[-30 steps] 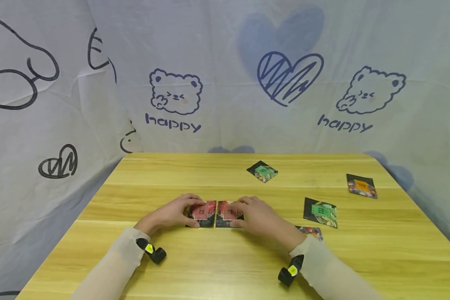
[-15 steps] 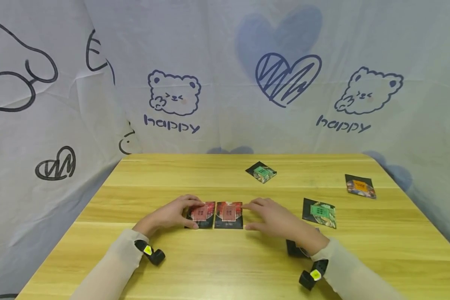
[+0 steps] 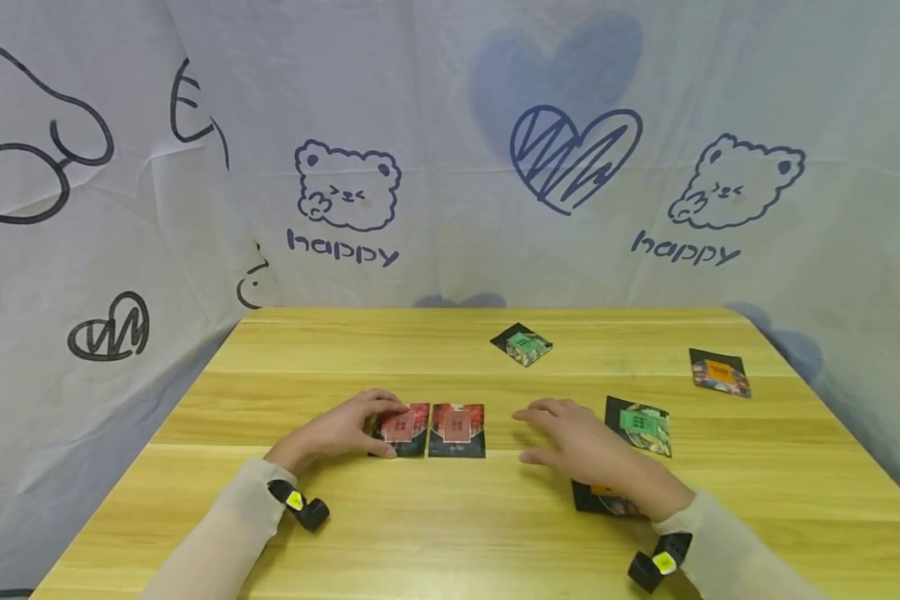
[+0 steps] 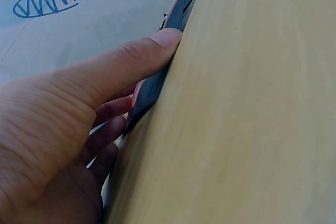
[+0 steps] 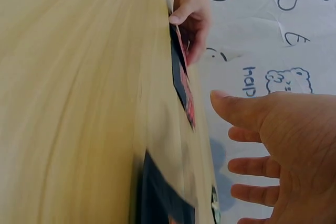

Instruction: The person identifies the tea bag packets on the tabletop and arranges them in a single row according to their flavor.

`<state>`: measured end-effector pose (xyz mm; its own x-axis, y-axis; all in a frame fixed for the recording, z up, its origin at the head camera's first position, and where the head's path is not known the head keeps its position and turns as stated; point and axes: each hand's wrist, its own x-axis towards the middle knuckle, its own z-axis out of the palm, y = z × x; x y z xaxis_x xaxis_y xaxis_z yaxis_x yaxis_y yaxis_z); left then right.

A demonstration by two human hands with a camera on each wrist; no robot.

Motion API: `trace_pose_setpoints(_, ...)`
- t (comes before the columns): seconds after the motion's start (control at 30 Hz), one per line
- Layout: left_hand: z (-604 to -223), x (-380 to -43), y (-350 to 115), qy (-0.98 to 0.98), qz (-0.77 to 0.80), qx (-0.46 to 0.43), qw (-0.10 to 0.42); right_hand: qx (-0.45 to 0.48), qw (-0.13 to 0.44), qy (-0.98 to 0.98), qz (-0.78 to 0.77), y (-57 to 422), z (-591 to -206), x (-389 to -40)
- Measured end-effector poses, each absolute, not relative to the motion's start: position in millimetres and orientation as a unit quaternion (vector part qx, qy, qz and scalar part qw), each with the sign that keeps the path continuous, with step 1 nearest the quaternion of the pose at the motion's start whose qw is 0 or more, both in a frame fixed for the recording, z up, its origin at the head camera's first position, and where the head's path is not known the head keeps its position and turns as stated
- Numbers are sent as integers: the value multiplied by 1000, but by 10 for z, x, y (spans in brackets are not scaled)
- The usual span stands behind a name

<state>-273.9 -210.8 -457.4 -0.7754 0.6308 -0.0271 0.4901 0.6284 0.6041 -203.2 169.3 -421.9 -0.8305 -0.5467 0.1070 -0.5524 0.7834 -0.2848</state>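
Note:
Two red-and-black packets lie side by side, flat on the table, in the head view. My left hand (image 3: 348,425) rests on the left packet (image 3: 412,429), thumb on its near edge and fingers at its far edge. In the left wrist view the thumb (image 4: 157,45) lies straight across that packet's dark border (image 4: 152,85). The right red packet (image 3: 457,431) is untouched. To its right my right hand (image 3: 573,437) hovers with nothing in it, fingers loosely bent and thumb apart. Under the right forearm a black packet with an orange label (image 3: 592,500) is partly hidden.
A green-labelled packet (image 3: 640,425) lies just beyond the right wrist. Another green-labelled packet (image 3: 523,343) sits near the table's back edge, and an orange-labelled one (image 3: 720,372) at the far right. A printed cloth (image 3: 450,167) hangs behind the wooden table (image 3: 435,533).
My right hand has let go of the right red packet and drawn away to the right, uncovering it. The left hand stays on its packet.

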Motion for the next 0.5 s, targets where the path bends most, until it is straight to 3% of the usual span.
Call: trace_pose_setpoints(0.5, -4555, -2729, -2104, 895, 297, 310, 118, 247, 6, -956, 155, 2127, -4246, -1973)
